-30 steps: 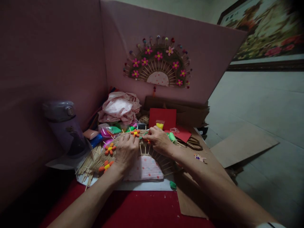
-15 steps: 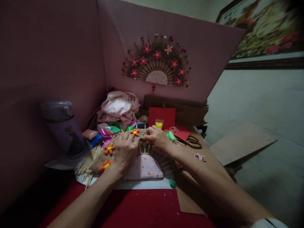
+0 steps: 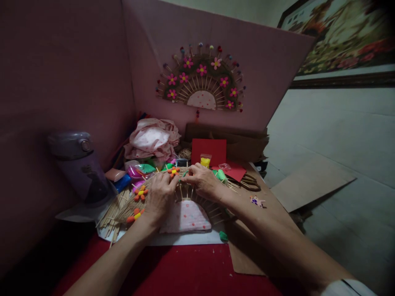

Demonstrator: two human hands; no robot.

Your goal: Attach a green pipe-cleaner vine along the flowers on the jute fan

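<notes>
A half-round craft fan (image 3: 132,207) of twine and thin sticks lies in front of me, with a white spotted cloth half-circle (image 3: 187,218) at its base. Orange clay flowers (image 3: 140,193) with yellow centres sit along its left side. My left hand (image 3: 160,195) rests on the fan's upper left, its fingers bent and thumb and forefinger pressed at a thin green clay strip (image 3: 184,175). From the other side my right hand (image 3: 202,179) pinches that strip on the twine band. The fingertips partly cover the strip.
A finished fan with pink flowers (image 3: 201,70) hangs on the pink board behind. At left stand a purple bottle (image 3: 83,168) and loose sticks (image 3: 115,213). Bagged clay (image 3: 145,168), crumpled cloth (image 3: 152,137), red card (image 3: 210,150), scissors handles (image 3: 251,182) and a green clay lump (image 3: 223,236) lie around.
The view has shifted slightly. Both hands stay at the same spot on the fan, with the fingers moving only a little around the green clay strip.
</notes>
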